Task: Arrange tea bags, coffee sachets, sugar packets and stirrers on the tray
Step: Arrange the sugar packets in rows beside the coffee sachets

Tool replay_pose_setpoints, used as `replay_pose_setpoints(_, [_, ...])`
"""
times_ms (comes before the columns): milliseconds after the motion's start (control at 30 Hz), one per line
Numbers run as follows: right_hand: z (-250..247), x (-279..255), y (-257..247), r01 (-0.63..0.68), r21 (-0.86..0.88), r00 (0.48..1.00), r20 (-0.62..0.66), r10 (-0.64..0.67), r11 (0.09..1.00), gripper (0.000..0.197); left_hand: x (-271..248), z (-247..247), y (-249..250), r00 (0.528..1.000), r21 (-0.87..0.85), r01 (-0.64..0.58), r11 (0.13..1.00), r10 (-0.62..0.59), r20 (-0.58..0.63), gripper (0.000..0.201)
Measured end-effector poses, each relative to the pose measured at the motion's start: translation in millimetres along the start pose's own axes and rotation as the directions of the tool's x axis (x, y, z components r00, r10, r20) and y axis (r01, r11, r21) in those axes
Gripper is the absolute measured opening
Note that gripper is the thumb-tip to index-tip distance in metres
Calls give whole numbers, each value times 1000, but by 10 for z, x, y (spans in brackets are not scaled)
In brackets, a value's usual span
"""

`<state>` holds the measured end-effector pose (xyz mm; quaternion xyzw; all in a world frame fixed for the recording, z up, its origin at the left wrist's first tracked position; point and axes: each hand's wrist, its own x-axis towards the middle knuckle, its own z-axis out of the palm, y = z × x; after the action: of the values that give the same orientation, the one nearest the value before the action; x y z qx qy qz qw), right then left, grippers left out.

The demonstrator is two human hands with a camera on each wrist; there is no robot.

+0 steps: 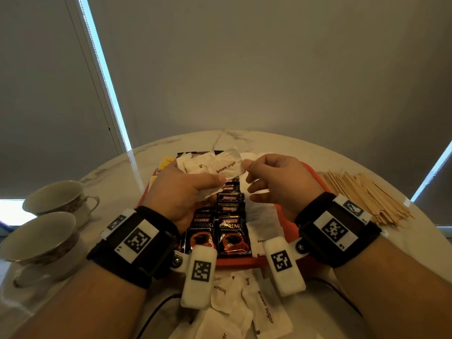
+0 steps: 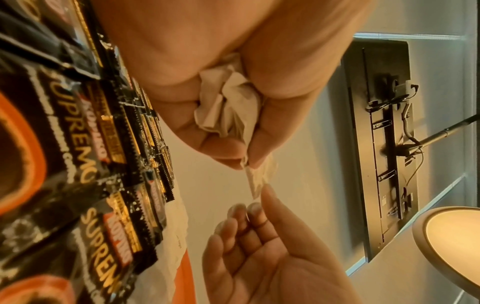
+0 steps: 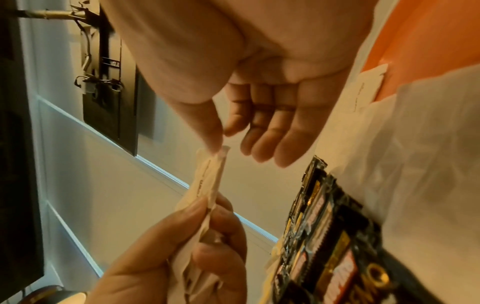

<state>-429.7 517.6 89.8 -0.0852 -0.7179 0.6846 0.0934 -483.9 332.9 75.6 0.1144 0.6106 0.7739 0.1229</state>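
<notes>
Two hands (image 1: 234, 182) pinch crinkled paper sugar packet (image 1: 226, 166).

Two teacups (image 1: 58, 196); one orange tray (image 1: 315, 177); one stirrer pile (image 1: 367, 196).

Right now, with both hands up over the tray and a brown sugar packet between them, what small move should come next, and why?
Probably the right hand draws the top brown sugar packet free and lays it on the tray. Its thumb and forefinger touch that packet's free end, while the left hand grips a bunch of packets. White packets already lie beside the coffee sachets.
</notes>
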Motion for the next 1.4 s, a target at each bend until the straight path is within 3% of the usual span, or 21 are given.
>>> replay_pose_setpoints(133, [-40, -3, -11, 41, -27, 996, 80, -39, 999, 21, -10, 2, -5, 999, 43, 21, 999, -22, 23, 71])
replay_pose_setpoints(267, [-84, 42, 12, 53, -195, 998, 42, -46, 979, 12, -17, 10, 2, 998, 10, 57, 998, -57, 25, 67])
replay_pose_setpoints(367, [-170, 110, 1, 18, -168, 1000, 12, -16, 986, 14, 2, 11, 18, 996, -79, 92, 993, -93, -13, 63])
replay_pose_setpoints(467, [-317, 223, -31, -50, -32, 990, -134, 46, 998, 13, 40, -14, 10, 990, -112, 100, 989, -111, -91, 60])
replay_pose_setpoints(567, [-540, 446, -16, -136, 75, 942, -298, 152, 988, 18, 65, -16, -5, 983, -131, 99, 986, -117, -141, 70])
replay_pose_setpoints(733, [-806, 781, 108, -377, -151, 864, -413, 288, 914, 11, 54, -4, 17, 983, -147, 96, 984, -117, -144, 69])
replay_pose_setpoints(900, [-820, 836, 223, -482, -334, 859, -362, 361, 810, 15, 41, -11, 50, 980, -141, 104, 985, -125, -155, 52])
replay_pose_setpoints(1167, [-788, 845, 208, -513, -481, 854, -372, 364, 711, 14, 40, -17, 46, 977, -126, 111, 986, -132, -170, 49])
replay_pose_setpoints(1400, [-784, 879, 233, -512, -512, 852, -403, 334, 690, 24, 32, -9, 57, 975, -135, 122, 983, -144, -168, 47])
